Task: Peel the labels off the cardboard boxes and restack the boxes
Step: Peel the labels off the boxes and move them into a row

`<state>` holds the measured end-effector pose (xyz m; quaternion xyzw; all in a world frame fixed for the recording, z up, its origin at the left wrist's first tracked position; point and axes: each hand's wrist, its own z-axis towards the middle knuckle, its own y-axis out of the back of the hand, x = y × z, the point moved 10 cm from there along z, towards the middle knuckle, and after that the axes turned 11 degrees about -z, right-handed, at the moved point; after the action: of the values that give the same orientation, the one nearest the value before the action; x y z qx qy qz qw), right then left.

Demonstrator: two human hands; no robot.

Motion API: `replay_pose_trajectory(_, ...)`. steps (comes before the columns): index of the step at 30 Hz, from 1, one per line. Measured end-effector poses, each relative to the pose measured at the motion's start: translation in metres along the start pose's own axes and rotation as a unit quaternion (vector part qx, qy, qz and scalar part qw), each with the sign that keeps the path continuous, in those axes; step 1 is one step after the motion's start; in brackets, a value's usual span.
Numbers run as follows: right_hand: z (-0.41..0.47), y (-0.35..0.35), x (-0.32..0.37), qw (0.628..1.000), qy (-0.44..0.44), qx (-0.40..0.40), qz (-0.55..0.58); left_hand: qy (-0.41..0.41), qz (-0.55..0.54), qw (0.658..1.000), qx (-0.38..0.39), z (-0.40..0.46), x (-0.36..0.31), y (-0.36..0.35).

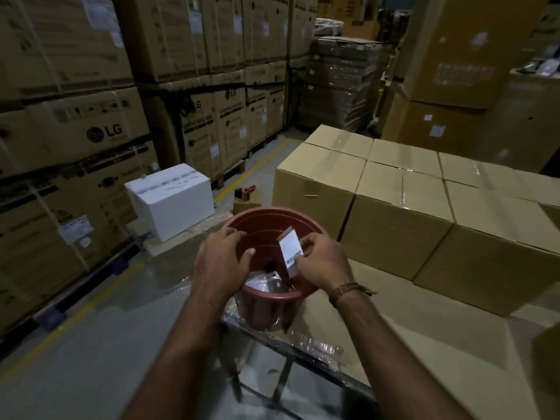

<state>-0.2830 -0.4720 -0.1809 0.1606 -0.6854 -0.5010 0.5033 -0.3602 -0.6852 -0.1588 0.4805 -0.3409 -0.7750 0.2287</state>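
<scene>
A peeled white barcode label (291, 250) hangs over a reddish-brown plastic bucket (266, 225), pinched by my right hand (321, 262) at its lower edge. My left hand (221, 262) grips the bucket's left rim, thumb inside. Scraps of labels lie at the bottom of the bucket. To the right, plain cardboard boxes (403, 201) stand side by side in a low block, their tops taped.
A white box (172, 201) sits on the floor at the left. Tall stacks of printed cartons (75, 131) line the left and back. A tape dispenser (245, 192) rests on a small box behind the bucket. A yellow floor line (91, 301) runs along the aisle.
</scene>
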Motion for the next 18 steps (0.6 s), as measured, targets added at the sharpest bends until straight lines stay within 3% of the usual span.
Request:
replay_pose_trajectory(7, 0.018, -0.031, 0.027, 0.992, 0.023, 0.079, -0.094, 0.013, -0.03, 0.999, 0.0, 0.002, 0.01, -0.001)
replay_pose_trajectory(9, 0.025, -0.038, 0.031, 0.974, 0.031, 0.077, -0.21, 0.009, -0.035, 0.999, 0.003, 0.005, 0.012, -0.001)
replay_pose_trajectory(11, 0.033, -0.031, 0.031, 0.955, 0.026, 0.027, -0.295, 0.01, -0.038, 0.999, 0.004, 0.007, 0.014, -0.001)
replay_pose_trajectory(18, 0.047, -0.001, 0.022, 0.983, 0.003, -0.038, -0.18, 0.009, -0.024, 1.0, 0.001, 0.011, 0.009, -0.003)
